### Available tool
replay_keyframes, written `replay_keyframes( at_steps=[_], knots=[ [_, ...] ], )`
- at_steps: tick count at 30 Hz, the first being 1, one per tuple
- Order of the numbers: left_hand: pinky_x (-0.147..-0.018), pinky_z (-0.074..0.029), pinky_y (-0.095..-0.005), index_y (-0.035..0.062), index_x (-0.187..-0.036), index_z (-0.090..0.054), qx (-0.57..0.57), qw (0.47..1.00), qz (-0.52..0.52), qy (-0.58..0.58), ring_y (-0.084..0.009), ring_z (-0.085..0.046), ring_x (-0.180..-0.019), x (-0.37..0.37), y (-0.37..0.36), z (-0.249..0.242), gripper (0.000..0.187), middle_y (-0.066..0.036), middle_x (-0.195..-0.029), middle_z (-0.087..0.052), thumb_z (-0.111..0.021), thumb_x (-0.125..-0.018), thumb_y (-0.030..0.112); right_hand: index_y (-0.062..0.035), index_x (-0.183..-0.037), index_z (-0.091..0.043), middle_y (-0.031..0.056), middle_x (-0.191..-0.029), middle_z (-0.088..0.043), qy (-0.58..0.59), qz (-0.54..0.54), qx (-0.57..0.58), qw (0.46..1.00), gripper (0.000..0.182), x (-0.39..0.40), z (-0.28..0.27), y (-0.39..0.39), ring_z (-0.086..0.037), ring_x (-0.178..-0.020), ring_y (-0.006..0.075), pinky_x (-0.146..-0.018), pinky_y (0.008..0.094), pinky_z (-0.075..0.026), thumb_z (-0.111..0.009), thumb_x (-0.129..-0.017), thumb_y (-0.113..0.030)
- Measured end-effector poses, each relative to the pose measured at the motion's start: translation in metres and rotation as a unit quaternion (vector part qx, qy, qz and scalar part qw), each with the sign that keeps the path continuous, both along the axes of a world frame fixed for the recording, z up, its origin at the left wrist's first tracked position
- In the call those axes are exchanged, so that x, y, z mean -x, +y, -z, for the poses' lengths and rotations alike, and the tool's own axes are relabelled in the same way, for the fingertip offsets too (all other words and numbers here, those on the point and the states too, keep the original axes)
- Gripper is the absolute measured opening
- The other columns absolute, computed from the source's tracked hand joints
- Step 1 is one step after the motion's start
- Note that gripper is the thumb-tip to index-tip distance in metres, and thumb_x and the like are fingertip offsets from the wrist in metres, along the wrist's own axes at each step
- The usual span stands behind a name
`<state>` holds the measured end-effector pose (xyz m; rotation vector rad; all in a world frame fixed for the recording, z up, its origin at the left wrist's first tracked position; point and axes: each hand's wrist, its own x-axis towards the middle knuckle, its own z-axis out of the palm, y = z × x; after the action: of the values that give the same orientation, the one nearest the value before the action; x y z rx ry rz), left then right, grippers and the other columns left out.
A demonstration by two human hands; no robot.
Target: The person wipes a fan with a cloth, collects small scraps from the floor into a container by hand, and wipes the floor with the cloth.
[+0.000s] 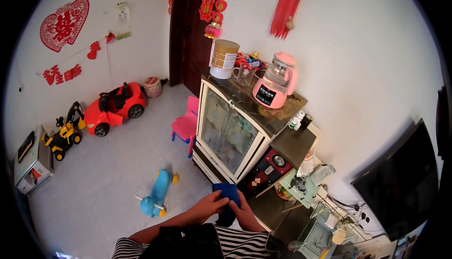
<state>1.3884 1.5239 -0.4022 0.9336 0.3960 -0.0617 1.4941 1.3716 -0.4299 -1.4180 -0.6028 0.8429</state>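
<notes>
Grey floor [113,165]; hands [212,205] close together, holding blue cloth [227,192].

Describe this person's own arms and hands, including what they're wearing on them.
The left hand and right hand are bare, with no gloves. The forearms are uncovered below black-and-white striped sleeves. A black garment shows between the arms. Any small ring is too fine to make out.

Wide-angle head view — room evenly bright, curved distortion toward black rounded edges, soft glare at lower left.
</notes>
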Motion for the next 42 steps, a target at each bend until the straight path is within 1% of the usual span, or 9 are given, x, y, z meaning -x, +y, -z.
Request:
replay_keyframes(
  at_steps=[3, 7, 10, 12, 14, 18, 21, 29, 42],
  knots=[
    [-0.096, -0.053, -0.0329, 0.0020, -0.147, -0.041, -0.057, 0.997, 0.056, 0.006, -0.0179, -0.058, -0.115, -0.025, 0.013, -0.006, 0.052, -0.010, -0.132, -0.056, -0.058, -0.102, 0.023, -0.0045, -0.144, -0.045, 0.0062, -0.125, -0.060, 0.085, 0.068, -0.014, 0.994, 0.048, -0.022, 0.004, 0.002, -0.056, -0.111, 0.0139, -0.095, 0.0290, -0.046, -0.059, -0.101, -0.020],
    [-0.097, -0.052, -0.0305, 0.0036, -0.146, -0.045, -0.112, 0.988, 0.090, -0.059, -0.0183, -0.064, -0.111, -0.042, 0.017, 0.022, 0.048, -0.013, -0.128, -0.063, -0.056, -0.103, 0.022, -0.0028, -0.136, -0.054, 0.0044, -0.114, -0.064, -0.009, 0.170, 0.064, 0.983, 0.039, -0.073, -0.007, -0.021, -0.058, -0.099, 0.0107, -0.087, 0.0275, -0.049, -0.059, -0.101, -0.018],
    [-0.101, -0.050, -0.0335, 0.0018, -0.144, -0.047, -0.164, 0.981, 0.102, -0.012, -0.0217, -0.061, -0.119, -0.035, 0.030, 0.043, 0.042, -0.015, -0.132, -0.060, -0.050, -0.105, 0.019, -0.0023, -0.137, -0.055, 0.0067, -0.116, -0.063, -0.042, 0.279, 0.007, 0.959, 0.039, -0.137, -0.020, -0.039, -0.060, -0.102, 0.0137, -0.091, 0.0284, -0.048, -0.058, -0.101, -0.019],
    [-0.101, -0.051, -0.0338, 0.0002, -0.139, -0.051, -0.203, 0.975, 0.076, 0.055, -0.0225, -0.062, -0.118, -0.028, 0.039, 0.035, 0.039, -0.016, -0.128, -0.063, -0.049, -0.106, 0.020, 0.0008, -0.136, -0.054, 0.0141, -0.122, -0.065, -0.286, 0.297, 0.075, 0.908, 0.045, -0.197, -0.028, -0.056, -0.062, -0.108, 0.0227, -0.096, 0.0356, -0.048, -0.061, -0.099, -0.023],
    [-0.101, -0.051, -0.0340, -0.0009, -0.138, -0.051, -0.177, 0.980, 0.031, 0.085, -0.0231, -0.062, -0.118, -0.018, 0.040, 0.031, 0.038, -0.017, -0.127, -0.063, -0.049, -0.106, 0.019, -0.0043, -0.140, -0.052, 0.0198, -0.126, -0.065, -0.368, 0.264, 0.136, 0.881, 0.048, -0.238, -0.062, -0.055, -0.065, -0.109, 0.0313, -0.097, 0.0407, -0.048, -0.063, -0.097, -0.023],
    [-0.101, -0.051, -0.0345, -0.0038, -0.135, -0.052, -0.137, 0.976, -0.106, 0.130, -0.0249, -0.063, -0.116, -0.025, 0.029, 0.018, 0.037, -0.018, -0.124, -0.064, -0.048, -0.105, 0.017, -0.0130, -0.143, -0.051, 0.0161, -0.129, -0.064, -0.466, 0.240, 0.230, 0.820, 0.055, -0.316, -0.059, -0.025, -0.063, -0.108, 0.0370, -0.096, 0.0423, -0.048, -0.068, -0.091, -0.023],
    [-0.097, -0.050, -0.0331, -0.0016, -0.133, -0.055, -0.123, 0.974, -0.139, 0.133, -0.0212, -0.064, -0.111, -0.049, 0.012, 0.027, 0.036, -0.014, -0.120, -0.066, -0.051, -0.104, 0.020, -0.0226, -0.139, -0.054, 0.0071, -0.136, -0.061, -0.653, 0.155, 0.325, 0.666, 0.059, -0.340, -0.019, -0.002, -0.057, -0.116, 0.0334, -0.097, 0.0465, -0.043, -0.071, -0.083, -0.022],
    [-0.097, -0.051, -0.0325, -0.0033, -0.134, -0.053, -0.185, 0.971, -0.075, 0.132, -0.0208, -0.064, -0.111, -0.118, -0.033, 0.018, 0.035, -0.014, -0.121, -0.066, -0.049, -0.105, 0.015, -0.0197, -0.129, -0.062, 0.0053, -0.134, -0.062, -0.642, 0.147, 0.172, 0.733, 0.043, -0.376, -0.005, 0.015, -0.056, -0.122, 0.0316, -0.103, 0.0470, -0.039, -0.066, -0.087, -0.015],
    [-0.097, -0.049, -0.0294, 0.0010, -0.135, -0.055, -0.199, 0.965, 0.021, 0.168, -0.0176, -0.064, -0.109, -0.170, -0.070, 0.008, 0.035, -0.011, -0.118, -0.067, -0.053, -0.104, 0.017, -0.0205, -0.127, -0.063, 0.0042, -0.135, -0.062, -0.613, 0.139, 0.174, 0.758, 0.042, -0.387, -0.018, -0.011, -0.055, -0.125, 0.0298, -0.102, 0.0443, -0.040, -0.067, -0.086, -0.012]
  ],
)
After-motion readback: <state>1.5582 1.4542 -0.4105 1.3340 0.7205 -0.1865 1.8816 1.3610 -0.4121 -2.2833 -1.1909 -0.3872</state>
